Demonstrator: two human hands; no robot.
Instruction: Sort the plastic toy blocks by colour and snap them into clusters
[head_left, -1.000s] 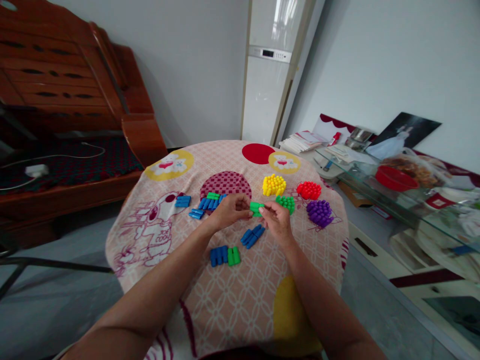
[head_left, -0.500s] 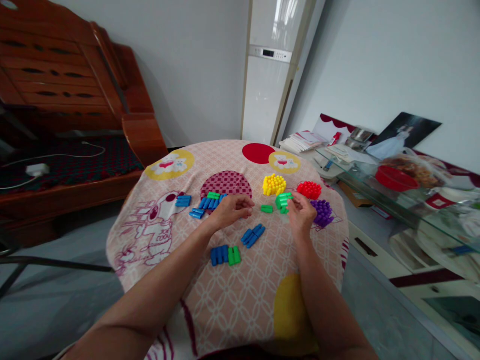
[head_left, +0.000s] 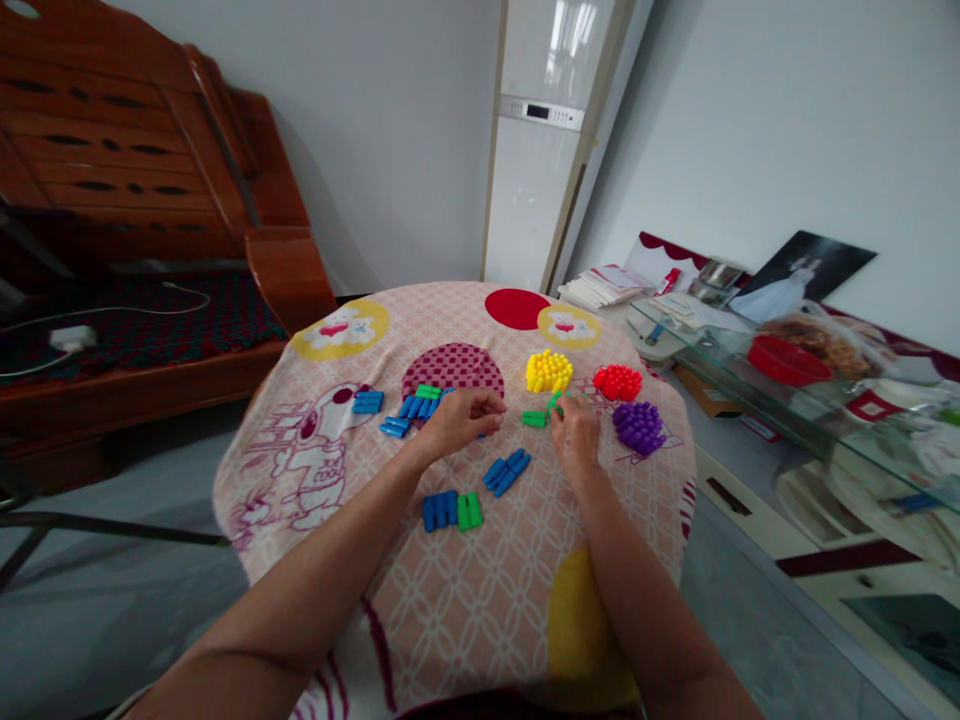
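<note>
My right hand (head_left: 576,430) is closed in a pinch on a small green plastic peg (head_left: 555,403), mostly covered by its fingers. Just left of those fingertips lies a joined pair of green pegs (head_left: 533,418). My left hand (head_left: 466,412) hovers or rests near the table's middle, its fingers loosely bent, thumb apart, with nothing visible in it. Blue pegs (head_left: 417,407) with a green pair (head_left: 429,392) lie beside its wrist. Nearer me are more blue pegs (head_left: 507,472) and a row of blue pegs (head_left: 439,510) next to green ones (head_left: 469,511).
Bunched yellow pegs (head_left: 548,371), red pegs (head_left: 618,382) and purple pegs (head_left: 639,428) stand at the right of the cloth-covered round table (head_left: 487,620). Blue pegs (head_left: 367,402) lie farther left. A cluttered glass-topped cabinet (head_left: 795,420) is at the right, a wooden bench (head_left: 150,350) at the left.
My right hand has moved left, away from the purple and red pegs, toward the green pair. The green cluster at its fingers is now largely hidden. My left hand has barely moved.
</note>
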